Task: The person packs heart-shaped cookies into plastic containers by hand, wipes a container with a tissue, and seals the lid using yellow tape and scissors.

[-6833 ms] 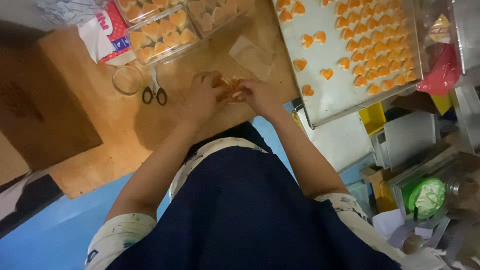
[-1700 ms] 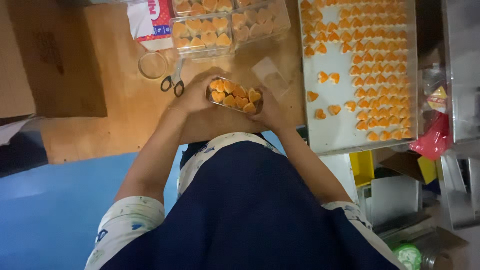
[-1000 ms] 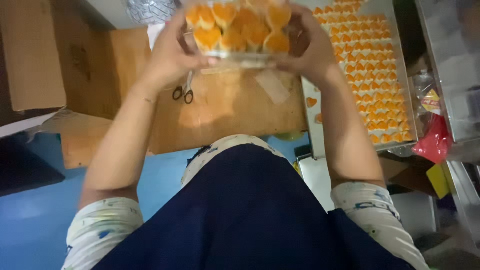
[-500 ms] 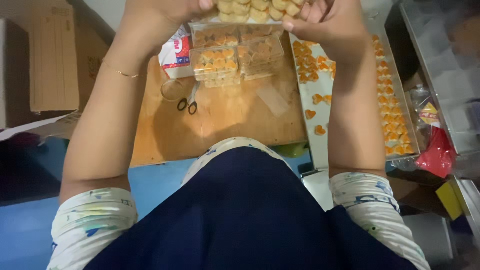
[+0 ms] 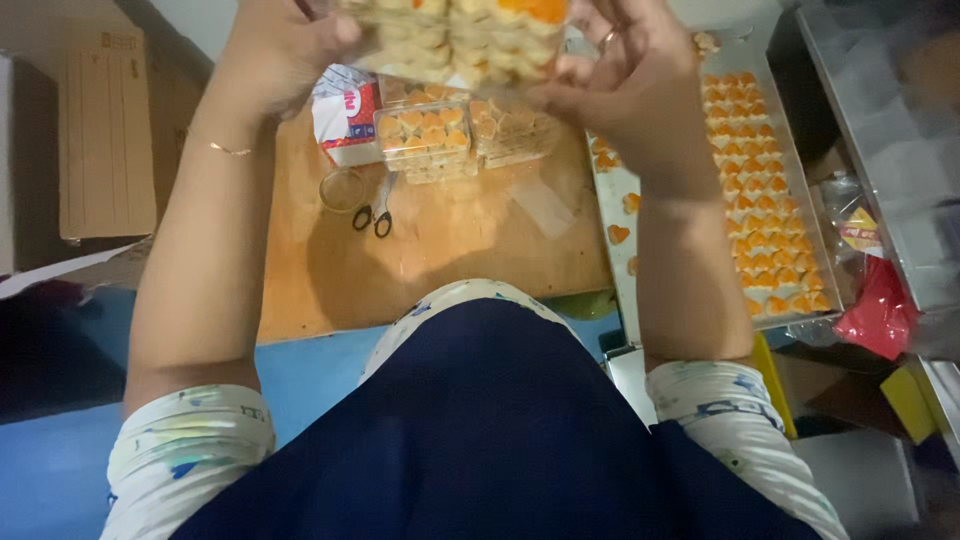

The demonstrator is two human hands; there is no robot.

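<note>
Up at the top centre of the frame, both hands grip a clear plastic box of orange-topped cookies [image 5: 455,35] between them: the left hand [image 5: 275,50] clasps its left end, the right hand [image 5: 625,75] its right end. Below it, on the wooden desk [image 5: 450,250], lie scissors [image 5: 372,215] and two filled boxes [image 5: 460,135].

Scissors [image 5: 371,213] beside 2 filled clear boxes [image 5: 425,140], tray [image 5: 612,270] of heart-shaped cookies [image 5: 762,210].

Navy apron over pale patterned short sleeves (thin bracelet, ring).
</note>
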